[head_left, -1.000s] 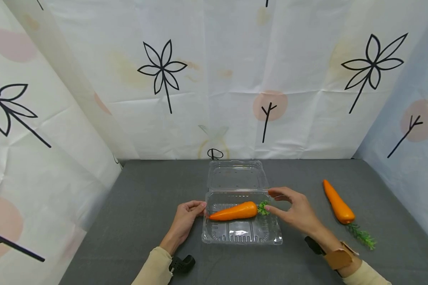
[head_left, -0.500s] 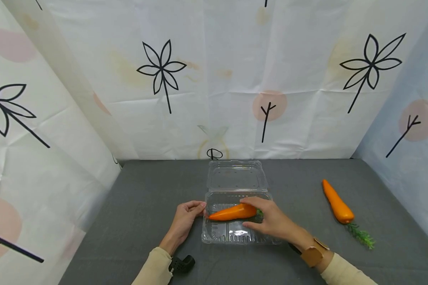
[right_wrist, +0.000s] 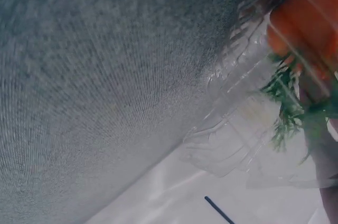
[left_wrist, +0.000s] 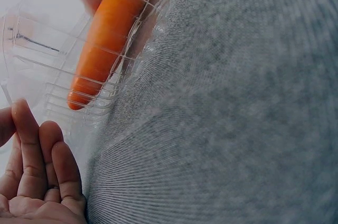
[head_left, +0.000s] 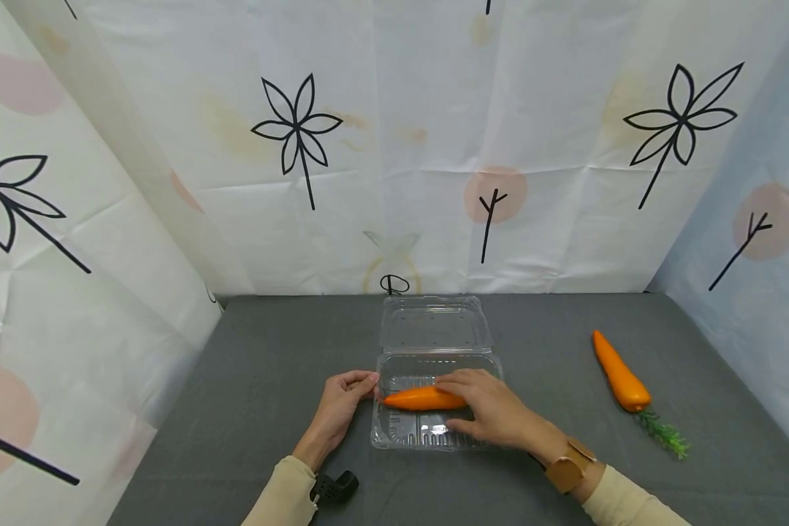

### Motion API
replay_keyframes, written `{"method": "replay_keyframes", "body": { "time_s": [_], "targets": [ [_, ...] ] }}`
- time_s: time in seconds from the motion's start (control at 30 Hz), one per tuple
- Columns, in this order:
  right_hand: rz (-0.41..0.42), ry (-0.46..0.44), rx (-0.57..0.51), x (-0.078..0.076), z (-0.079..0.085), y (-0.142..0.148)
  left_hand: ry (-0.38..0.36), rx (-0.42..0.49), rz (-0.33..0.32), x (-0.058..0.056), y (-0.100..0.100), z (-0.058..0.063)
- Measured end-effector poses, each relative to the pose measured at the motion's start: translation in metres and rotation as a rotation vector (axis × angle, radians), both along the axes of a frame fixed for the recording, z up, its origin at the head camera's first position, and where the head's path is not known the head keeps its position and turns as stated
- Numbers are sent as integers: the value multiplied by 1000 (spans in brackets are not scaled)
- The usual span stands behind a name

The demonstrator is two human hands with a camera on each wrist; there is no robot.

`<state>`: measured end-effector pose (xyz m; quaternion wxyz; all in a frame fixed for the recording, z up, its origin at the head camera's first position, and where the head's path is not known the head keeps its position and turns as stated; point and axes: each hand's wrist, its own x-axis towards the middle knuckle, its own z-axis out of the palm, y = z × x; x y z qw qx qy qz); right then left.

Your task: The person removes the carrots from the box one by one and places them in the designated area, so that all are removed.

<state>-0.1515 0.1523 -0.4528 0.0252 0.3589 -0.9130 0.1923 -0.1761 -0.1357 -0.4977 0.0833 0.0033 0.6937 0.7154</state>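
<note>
A clear plastic clamshell container [head_left: 394,438] lies with its lid [head_left: 434,325] folded back. My left hand [head_left: 335,413] pinches its left rim between thumb and fingertips. Inside the base lies an orange carrot [head_left: 417,399], its tip toward the left hand; the left wrist view shows the carrot [left_wrist: 108,31] through the ribbed wall. My right hand [head_left: 496,409] rests its fingers over the thick end, with the thumb apart on the near side. That hand hides the green top in the head view, but the leaves [right_wrist: 288,100] show in the right wrist view.
A second carrot [head_left: 618,369] with green leaves [head_left: 662,432] lies on the grey tabletop [head_left: 289,343] at the right. A patterned white cloth [head_left: 394,183] stands behind the table and along both sides.
My right hand has moved left from the container's right rim and leaves onto the carrot's thick end. The carrot's thick end has shifted slightly toward me. The left hand stays at the rim.
</note>
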Motion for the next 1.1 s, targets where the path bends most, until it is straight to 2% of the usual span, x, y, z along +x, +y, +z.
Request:
{"method": "replay_keyframes", "body": {
  "time_s": [0.2,0.3,0.37,0.57,0.67,0.77,0.93,1.1],
  "targets": [
    [10,37,28,0,-2,-2,-16,1,18,0,1,2],
    [15,47,-20,1,-3,-1,-15,-2,23,0,2,3],
    [13,39,-113,1,-4,1,-12,-2,25,0,2,2],
    [-15,41,-498,2,5,11,-10,14,25,0,2,2],
    [-112,64,-585,3,13,21,-13,25,27,1,2,2],
    [-254,57,-612,4,21,34,-12,29,33,1,2,2],
    [-482,44,-569,6,26,61,-13,33,38,1,2,2],
    [-644,8,-468,6,22,87,-14,32,41,1,3,2]
  ]
}}
